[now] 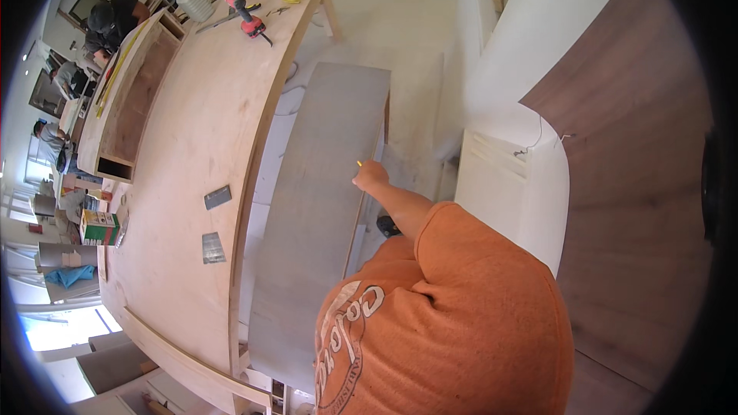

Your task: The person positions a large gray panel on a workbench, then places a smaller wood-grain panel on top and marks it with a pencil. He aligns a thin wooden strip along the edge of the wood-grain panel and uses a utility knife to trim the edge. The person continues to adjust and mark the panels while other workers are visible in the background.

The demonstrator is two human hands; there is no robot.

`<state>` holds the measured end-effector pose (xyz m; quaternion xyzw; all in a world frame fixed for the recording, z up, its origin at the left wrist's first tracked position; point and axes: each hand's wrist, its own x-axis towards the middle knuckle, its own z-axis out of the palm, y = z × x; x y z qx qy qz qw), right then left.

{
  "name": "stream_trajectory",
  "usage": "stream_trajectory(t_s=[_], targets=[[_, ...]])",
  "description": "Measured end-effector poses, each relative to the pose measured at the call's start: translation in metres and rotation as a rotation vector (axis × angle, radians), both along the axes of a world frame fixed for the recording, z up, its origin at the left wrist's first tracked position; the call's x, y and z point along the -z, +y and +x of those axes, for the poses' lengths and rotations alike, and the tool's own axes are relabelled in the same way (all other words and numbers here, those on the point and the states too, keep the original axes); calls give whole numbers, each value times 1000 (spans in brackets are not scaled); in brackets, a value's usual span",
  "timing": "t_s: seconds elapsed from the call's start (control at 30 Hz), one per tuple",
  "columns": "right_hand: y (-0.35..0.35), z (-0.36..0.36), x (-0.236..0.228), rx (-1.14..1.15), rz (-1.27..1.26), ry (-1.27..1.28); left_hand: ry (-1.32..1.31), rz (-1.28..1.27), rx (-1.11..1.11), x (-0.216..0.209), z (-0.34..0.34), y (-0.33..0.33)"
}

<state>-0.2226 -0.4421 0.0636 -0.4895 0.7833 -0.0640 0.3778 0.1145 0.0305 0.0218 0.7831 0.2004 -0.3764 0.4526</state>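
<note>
Grey laminate panel, long and flat (319, 207), leans or lies beside the big curved plywood desk (192, 146), its left edge close along the desk's right edge. My right hand (370, 177) rests on the panel's right edge, about halfway along, fingers closed around a small yellow-tipped pencil (359, 163). My left hand is out of sight, so I cannot tell its state. With only one hand on it, I judge the panel could slide or tip off its narrow footing, and the pencil line could wander. Its surface looks matt, evenly grey and unmarked. A red cordless drill (247, 17) lies near the desk's far edge, well apart.
</note>
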Motion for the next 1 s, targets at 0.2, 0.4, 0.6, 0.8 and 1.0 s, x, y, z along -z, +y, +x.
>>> stream_trajectory(t_s=[0.2,0.4,0.6,0.8,1.0], targets=[[0,-2,1,-2,-21,-4,-1,-1,42,-1,3,-13],[0,-2,2,-17,-6,-11,-3,-6,62,-1,4,-22],[0,-1,-4,18,4,-26,-8,-18,67,0,4,-30],[1,-8,-19,28,30,-39,-12,-30,76,2,2,-41],[0,3,-2,-67,5,44,-49,-58,36,1,0,-23]])
